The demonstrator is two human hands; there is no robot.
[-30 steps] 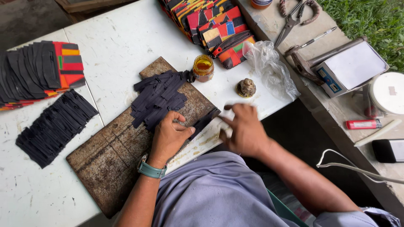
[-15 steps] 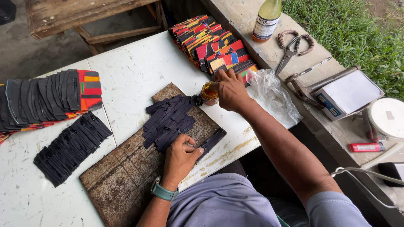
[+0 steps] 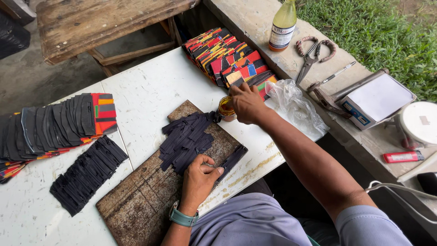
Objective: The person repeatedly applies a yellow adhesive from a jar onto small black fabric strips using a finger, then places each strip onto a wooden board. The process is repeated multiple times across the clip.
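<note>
Head view — left hand on dark strip (long axis up-right).

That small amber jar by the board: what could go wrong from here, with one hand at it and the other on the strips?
1. The jar stands open among the dark strips and near the colourful stack; the right hand reaching into it could tip it and soil them.
2. The left hand pins one strip at the board edge; it may slide off.
3. The plastic bag beside the wrist could snag.
</note>
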